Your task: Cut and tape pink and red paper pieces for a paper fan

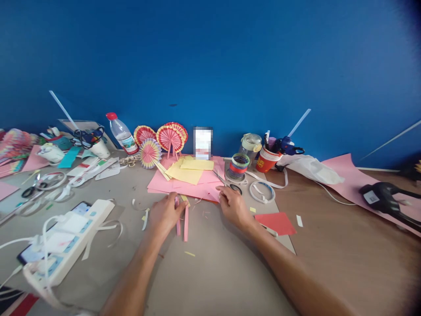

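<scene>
My left hand (165, 213) is over the grey tabletop with its fingers curled round narrow pink paper strips (186, 226); their lower ends hang toward me, and a bit of yellow paper shows at the top. Fingers bent together, my right hand (234, 205) is at the front right edge of the stacked pink paper (164, 184); whatever is between its fingertips is hidden. Scissors (235, 188) lie just beyond it, blades toward the stack. Yellow sheets (187, 172) rest on the pink ones. Pleated paper fans (170, 138) stand behind, against the blue wall.
A phone-like screen (203, 144) stands behind the papers. At left are a bottle (123, 136) and a white power strip (80, 239) with cables. Tape rolls (239, 164), a red cup (267, 160), red paper (278, 223) and a black device (378, 196) are at right.
</scene>
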Motion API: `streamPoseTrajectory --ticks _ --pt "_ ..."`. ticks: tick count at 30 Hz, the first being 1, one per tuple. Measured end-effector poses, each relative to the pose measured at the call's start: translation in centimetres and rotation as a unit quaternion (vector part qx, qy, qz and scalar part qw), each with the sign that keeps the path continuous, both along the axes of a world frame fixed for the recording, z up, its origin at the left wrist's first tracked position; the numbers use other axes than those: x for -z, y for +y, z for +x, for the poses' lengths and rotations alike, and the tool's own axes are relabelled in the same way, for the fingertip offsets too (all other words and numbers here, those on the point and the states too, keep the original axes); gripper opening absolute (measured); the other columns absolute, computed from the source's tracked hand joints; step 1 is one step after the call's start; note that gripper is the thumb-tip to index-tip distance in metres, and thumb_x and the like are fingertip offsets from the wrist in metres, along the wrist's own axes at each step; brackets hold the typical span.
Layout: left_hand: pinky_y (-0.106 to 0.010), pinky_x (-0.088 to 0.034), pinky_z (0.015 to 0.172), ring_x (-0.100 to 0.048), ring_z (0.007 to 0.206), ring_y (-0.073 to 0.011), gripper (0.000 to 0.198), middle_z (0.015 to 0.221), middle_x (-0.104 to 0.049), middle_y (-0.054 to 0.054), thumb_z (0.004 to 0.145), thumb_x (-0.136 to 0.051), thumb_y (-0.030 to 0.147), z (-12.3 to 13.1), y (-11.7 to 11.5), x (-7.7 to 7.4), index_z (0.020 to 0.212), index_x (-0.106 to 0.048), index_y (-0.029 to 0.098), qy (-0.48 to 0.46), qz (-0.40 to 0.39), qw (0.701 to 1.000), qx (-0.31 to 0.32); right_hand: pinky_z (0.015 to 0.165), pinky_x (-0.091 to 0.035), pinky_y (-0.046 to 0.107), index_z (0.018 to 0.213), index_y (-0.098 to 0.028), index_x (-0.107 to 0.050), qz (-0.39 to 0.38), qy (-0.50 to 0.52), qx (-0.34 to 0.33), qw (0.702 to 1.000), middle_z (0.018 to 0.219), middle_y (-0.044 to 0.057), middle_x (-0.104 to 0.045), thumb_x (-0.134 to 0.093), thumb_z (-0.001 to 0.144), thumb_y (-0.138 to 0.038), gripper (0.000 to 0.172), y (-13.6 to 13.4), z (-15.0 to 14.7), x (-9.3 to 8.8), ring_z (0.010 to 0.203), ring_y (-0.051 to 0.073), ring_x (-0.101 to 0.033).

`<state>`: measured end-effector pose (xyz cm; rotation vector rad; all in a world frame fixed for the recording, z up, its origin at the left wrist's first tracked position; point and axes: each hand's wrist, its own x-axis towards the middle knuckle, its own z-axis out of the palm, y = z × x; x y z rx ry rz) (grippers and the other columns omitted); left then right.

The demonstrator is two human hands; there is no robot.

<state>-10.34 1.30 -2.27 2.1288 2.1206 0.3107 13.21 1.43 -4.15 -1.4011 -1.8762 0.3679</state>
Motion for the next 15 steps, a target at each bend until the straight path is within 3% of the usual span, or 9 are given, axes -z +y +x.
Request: streamPoseTrajectory --ticks 3,9,11,15 --pt "-0.029 -0.038 0.068 -0.064 0.08 -0.023 0.026 0.088 -0.068 -0.005 0.088 -0.051 0.04 0.7 -0.4 -0.5 0.106 -0.057 0.022 0.048 -0.03 0.998 0.03 0.077 -0.04 0.034 0.108 -0.013 -0.063 0.018 -0.003 -0.004 1.0 0.085 0.01 -0.07 -0.043 0.085 -0.014 0.03 0.1 0.0 0.3 0.08 0.023 -0.062" --pt "-0.029 -0.041 0.075 -0.063 0.086 -0.019 0.018 0.096 -0.065 -0.003 0.089 -0.047 0.025 0.9 -0.4 -0.7 0.102 -0.06 0.025 0.027 -0.037 0.997 0.064 0.077 -0.039 0.034 0.105 -0.014 -0.063 0.04 -0.008 -0.004 0.999 0.085 0.01 -0.071 -0.043 0.085 -0.013 0.029 0.5 0.4 0.8 0.077 0.021 -0.063" --pt "-0.03 -0.041 0.081 -0.06 0.094 -0.0203 0.019 0.102 -0.062 -0.004 0.089 -0.051 0.031 1.2 -0.5 -0.6 0.104 -0.06 0.026 0.018 -0.028 0.996 0.077 0.077 -0.039 0.034 0.104 -0.014 -0.063 0.045 -0.008 -0.002 0.999 0.086 0.01 -0.071 -0.043 0.085 -0.013 0.028 0.6 0.4 1.0 0.078 0.022 -0.063" --pt "-0.036 -0.042 0.08 -0.057 0.097 -0.0271 0.04 0.105 -0.056 -0.008 0.079 -0.063 0.043 1.8 -1.0 -0.5 0.113 -0.056 0.025 0.044 -0.025 0.996 0.076 0.078 -0.039 0.034 0.105 -0.014 -0.063 0.051 -0.01 -0.005 0.999 0.086 0.009 -0.071 -0.043 0.084 -0.012 0.029 0.7 0.4 1.2 0.077 0.021 -0.063"
